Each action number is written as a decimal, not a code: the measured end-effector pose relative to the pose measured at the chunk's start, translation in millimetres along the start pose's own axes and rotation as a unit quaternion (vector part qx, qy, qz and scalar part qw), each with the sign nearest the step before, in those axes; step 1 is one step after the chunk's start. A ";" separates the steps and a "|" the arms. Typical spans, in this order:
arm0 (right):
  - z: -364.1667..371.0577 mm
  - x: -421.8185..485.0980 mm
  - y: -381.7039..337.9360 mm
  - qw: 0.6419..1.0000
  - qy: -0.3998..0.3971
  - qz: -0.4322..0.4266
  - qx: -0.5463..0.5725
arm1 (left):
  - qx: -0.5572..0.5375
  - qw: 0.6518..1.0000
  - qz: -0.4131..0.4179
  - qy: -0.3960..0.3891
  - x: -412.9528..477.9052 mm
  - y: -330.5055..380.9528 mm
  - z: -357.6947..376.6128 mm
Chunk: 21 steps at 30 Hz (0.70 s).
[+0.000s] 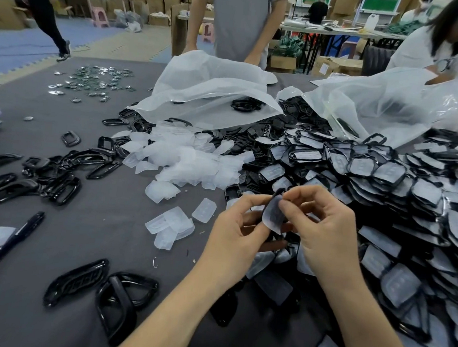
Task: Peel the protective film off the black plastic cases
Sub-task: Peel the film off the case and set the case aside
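One case (278,192) held upright | gripped low by left hand (234,225) | film (272,215) top edge pinched by right hand (326,231)

The pile of peeled films (185,158) is sitting in the middle of the surface (101,231). Right of the pile, the heap of unpeeled cases (414,195) is spreading out. Left of it, peeled cases (55,177) are lying scattered. Behind it, one bag (210,88) is lying open, a second bag (380,103) is lying behind-right, and a person (241,16) is standing beyond them. Well behind-left, small discs (94,81) are lying. In front-right of the pile, I am holding one case (274,213) between my left hand (234,223) and right hand (325,228). In front-left, a pen (8,245) is lying.
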State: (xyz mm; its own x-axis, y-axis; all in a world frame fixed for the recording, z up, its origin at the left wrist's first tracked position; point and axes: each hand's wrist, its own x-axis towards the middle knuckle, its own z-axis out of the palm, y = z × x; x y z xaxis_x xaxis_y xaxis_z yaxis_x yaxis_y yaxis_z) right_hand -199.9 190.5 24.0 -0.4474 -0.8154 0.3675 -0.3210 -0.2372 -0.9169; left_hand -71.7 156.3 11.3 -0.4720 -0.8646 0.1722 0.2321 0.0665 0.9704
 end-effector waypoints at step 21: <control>-10.6 6.0 -2.9 0.982 -0.078 0.141 0.101 | -0.025 0.996 -0.057 -0.069 2.2 3.7 -8.7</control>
State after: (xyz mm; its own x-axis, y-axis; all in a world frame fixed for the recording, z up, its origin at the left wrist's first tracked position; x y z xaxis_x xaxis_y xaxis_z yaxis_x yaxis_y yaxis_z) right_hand -210.5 191.8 30.6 -0.3557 -0.9311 0.0810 -0.0247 -0.0773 -0.9967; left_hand -64.5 150.3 13.8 -0.6086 -0.7887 0.0871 0.2116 -0.0555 0.9758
